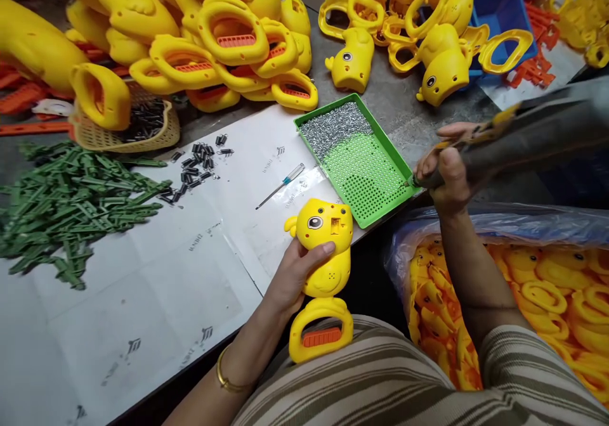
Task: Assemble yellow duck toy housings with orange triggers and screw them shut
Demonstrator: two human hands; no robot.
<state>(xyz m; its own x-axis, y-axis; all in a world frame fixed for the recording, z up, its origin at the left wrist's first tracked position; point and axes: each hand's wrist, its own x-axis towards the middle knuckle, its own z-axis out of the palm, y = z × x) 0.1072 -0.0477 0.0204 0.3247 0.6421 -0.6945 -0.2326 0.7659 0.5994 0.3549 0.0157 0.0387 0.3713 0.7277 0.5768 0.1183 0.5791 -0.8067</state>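
Note:
My left hand is closed around a yellow duck-like toy body, thumb across its front. The toy has a printed eye, several screw holes and a square opening. Below it hangs its oval handle with an orange grip. My right hand is wrapped round a dark power screwdriver, blurred at its far end. The driver's tip lies over the near right edge of a green perforated tray. Small silver screws fill the tray's far end.
A hand screwdriver lies on white paper beside dark springs. Green plastic parts are heaped left, near a tan basket. Yellow toys are piled behind. A blue bin stands far right; a plastic-lined container holds yellow shells.

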